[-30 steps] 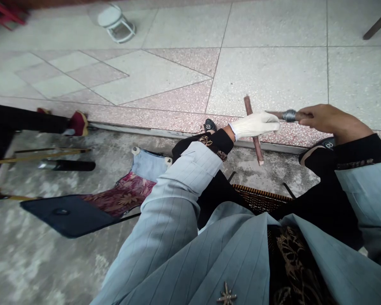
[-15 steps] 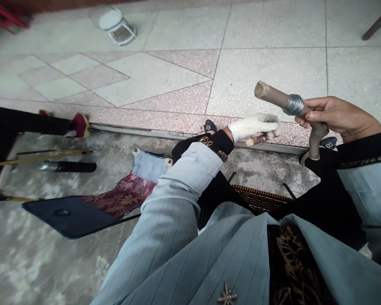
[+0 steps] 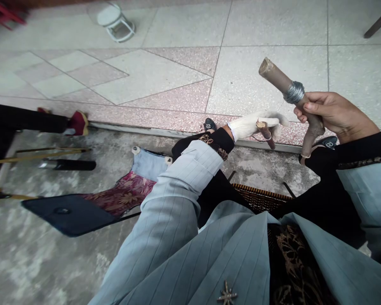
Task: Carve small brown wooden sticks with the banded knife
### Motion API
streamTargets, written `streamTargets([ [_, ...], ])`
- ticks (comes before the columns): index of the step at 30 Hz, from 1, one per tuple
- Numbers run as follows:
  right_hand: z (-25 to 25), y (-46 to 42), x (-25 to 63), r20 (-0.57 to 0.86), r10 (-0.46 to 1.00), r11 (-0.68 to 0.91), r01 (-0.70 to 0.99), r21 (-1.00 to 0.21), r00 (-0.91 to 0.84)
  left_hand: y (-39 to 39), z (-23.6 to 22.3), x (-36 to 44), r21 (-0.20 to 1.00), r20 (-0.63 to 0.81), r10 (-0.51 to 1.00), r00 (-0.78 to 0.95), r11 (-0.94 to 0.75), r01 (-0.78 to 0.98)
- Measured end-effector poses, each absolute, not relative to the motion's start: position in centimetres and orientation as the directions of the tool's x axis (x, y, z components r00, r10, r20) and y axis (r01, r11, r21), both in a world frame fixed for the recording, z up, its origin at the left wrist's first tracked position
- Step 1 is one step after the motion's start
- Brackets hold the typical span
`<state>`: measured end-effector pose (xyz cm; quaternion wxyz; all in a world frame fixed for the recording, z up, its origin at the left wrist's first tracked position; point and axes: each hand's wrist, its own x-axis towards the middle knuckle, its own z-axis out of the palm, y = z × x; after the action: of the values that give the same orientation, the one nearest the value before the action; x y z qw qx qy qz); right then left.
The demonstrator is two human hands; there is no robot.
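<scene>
In the head view, the left hand (image 3: 252, 125), in a white knitted glove, has hold of a short reddish-brown wooden stick (image 3: 266, 134). Its fingers are partly curled, with some reaching out past the stick; exactly how they close round it is hidden. The stick tilts steeply: its pale cut end faces up at the camera beside the glove, and its other end slants down and rightward over the pale kerb edge (image 3: 290, 148).

The bare right hand (image 3: 338, 114) pinches a thicker grey-brown wooden stick (image 3: 275, 77) between thumb and fingers, the gap closed around the wood just below a coil of silver wire (image 3: 294, 92). This stick's long axis runs from upper left to lower right, its straight cut end pointing away from the body and its crooked end hanging below the grip, in front of a dark shoe (image 3: 330, 143).

The short piece lies to the left of the right-hand grip and below the coil. The gloved hand is nearer to it; the two pieces are apart.
</scene>
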<state>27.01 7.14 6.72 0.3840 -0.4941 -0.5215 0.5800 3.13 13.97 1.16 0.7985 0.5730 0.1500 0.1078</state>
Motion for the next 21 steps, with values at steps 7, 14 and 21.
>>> streamTargets([
  [7, 5.6, 7.6, 26.7, -0.189, 0.972, -0.194, -0.022, -0.981, -0.14, 14.6, 0.8, 3.3, 0.988, -0.137, 0.366, 0.921, 0.124, 0.097],
  [14, 6.1, 7.2, 26.3, -0.148, 0.953, -0.139, 0.054, -0.989, -0.263, 16.2, -1.0, 3.9, 0.763, 0.026, 0.551, 0.834, -0.55, 0.34],
  [21, 6.8, 7.2, 26.4, -0.119, 0.962, -0.125, -0.011, -0.992, -0.247, 17.9, -3.0, 4.3, 0.732, 0.311, 0.722, 0.619, -0.597, 0.328],
])
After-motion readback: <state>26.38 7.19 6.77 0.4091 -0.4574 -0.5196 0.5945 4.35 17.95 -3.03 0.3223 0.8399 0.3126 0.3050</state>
